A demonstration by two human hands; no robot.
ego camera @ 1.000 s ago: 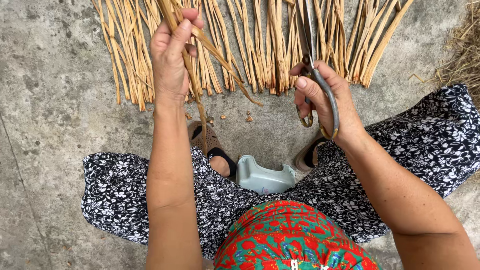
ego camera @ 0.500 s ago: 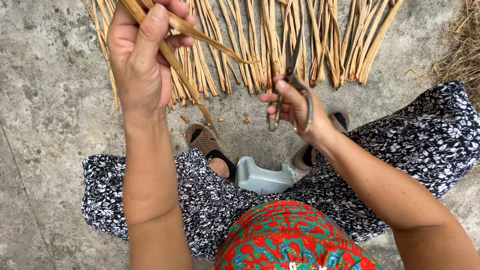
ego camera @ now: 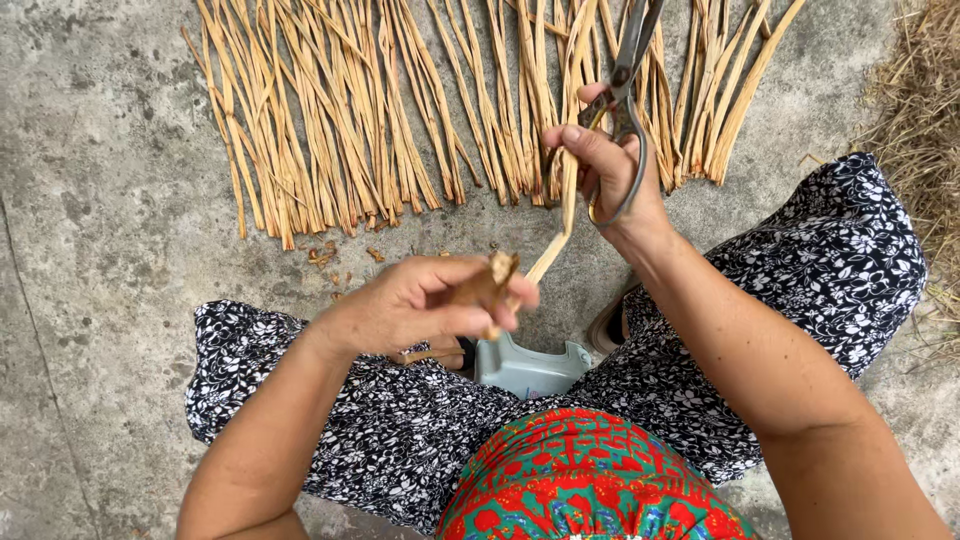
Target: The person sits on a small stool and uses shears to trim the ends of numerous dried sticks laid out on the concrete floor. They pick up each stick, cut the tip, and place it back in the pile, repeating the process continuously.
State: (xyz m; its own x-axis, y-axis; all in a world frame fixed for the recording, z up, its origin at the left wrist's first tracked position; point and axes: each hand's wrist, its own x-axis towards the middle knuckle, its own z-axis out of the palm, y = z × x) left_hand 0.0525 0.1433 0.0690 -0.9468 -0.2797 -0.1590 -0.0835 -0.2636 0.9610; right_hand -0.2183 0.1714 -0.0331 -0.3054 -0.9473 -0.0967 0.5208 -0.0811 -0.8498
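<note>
Grey, stained concrete fills the frame, and the person sits low over it with the work held just above the knees. At centre, a pale split reed strip runs from the left hand up and to the right toward the right hand. The left hand is closed around the strip's lower end, thumb and fingers pinching a frayed brown stub there. The right hand is curled around dark metal shears, whose blades point toward the top edge; its thumb and forefinger also steady the strip, so the fingers are pressed together rather than spread.

By the look of it, the step in hand is trimming or stripping the strip's rough end. The next move seems to call for bringing the shear blades down to the stub while the left hand keeps the strip taut; I cannot tell whether the blades are parted.

Across the upper part of the frame lies a row of dried reed strips, side by side, their cut ends toward the person. Small brown offcuts lie just below that row at left of centre. A light blue plastic stool shows between the knees, under black-and-white floral trousers. Loose straw sits at the right edge. Nothing lies between the hands; only the long strip itself crosses the shears' path.
</note>
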